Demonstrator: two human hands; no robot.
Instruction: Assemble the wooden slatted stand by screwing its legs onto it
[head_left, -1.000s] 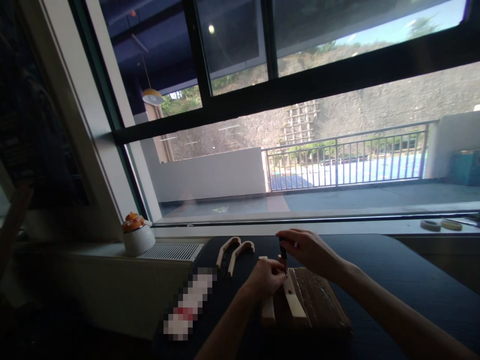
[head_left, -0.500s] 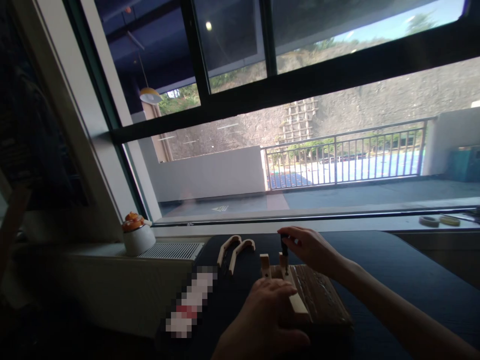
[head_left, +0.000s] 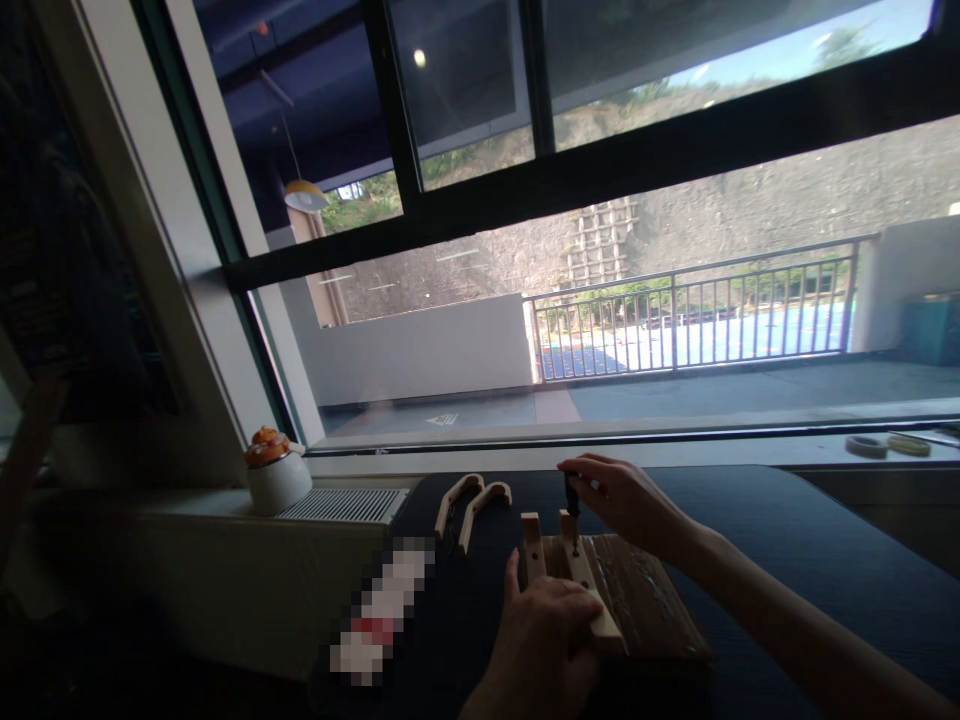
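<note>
My right hand (head_left: 626, 500) is closed round the dark handle of a screwdriver (head_left: 572, 495), which stands upright with its shaft down at a hole in a light wooden hook (head_left: 596, 600). That hook lies on a brown wooden board (head_left: 652, 600). My left hand (head_left: 544, 625) grips the hook's near part and presses it against the board; its palm side is hidden. A second light wooden hook (head_left: 533, 545) lies alongside on the left, with a dark hole showing.
Two loose wooden hooks (head_left: 474, 510) lie on the dark table (head_left: 765, 560) at its back left. A pixelated pale strip (head_left: 386, 610) is nearer me. Beyond stand a white jar with an orange lid (head_left: 277, 478) and tape rolls (head_left: 866, 447) on the windowsill.
My left hand has drawn back toward me and right along the hook, uncovering more of both hooks. The right hand keeps the screwdriver at nearly the same spot.
</note>
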